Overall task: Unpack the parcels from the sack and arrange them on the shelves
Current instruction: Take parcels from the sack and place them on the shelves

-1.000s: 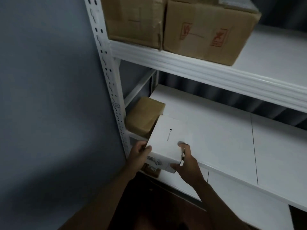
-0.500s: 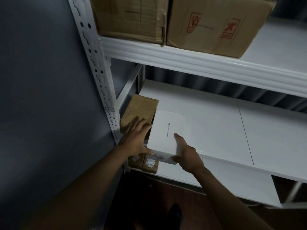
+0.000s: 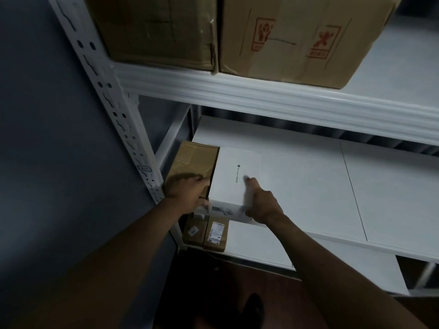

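Shoe tip (image 3: 255, 309) at bottom edge, dark and hard to make out. Two small brown parcels (image 3: 204, 231) with labels on lower shelf (image 3: 259, 245), partly hidden under white box (image 3: 235, 181). Left hand (image 3: 187, 194), blurred, fingers curled at left side of box; right hand (image 3: 262, 201) gripping near right corner, thumb on smooth top. Box resting on middle shelf (image 3: 308, 186), touching taped brown parcel (image 3: 193, 160). Above, two big cardboard cartons (image 3: 285, 36), cut off by frame.

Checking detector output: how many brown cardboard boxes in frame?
5. Two large boxes on the top shelf, left and right. One on the middle shelf, beside the white box. Two small labelled ones below, left and right. More may sit hidden behind.
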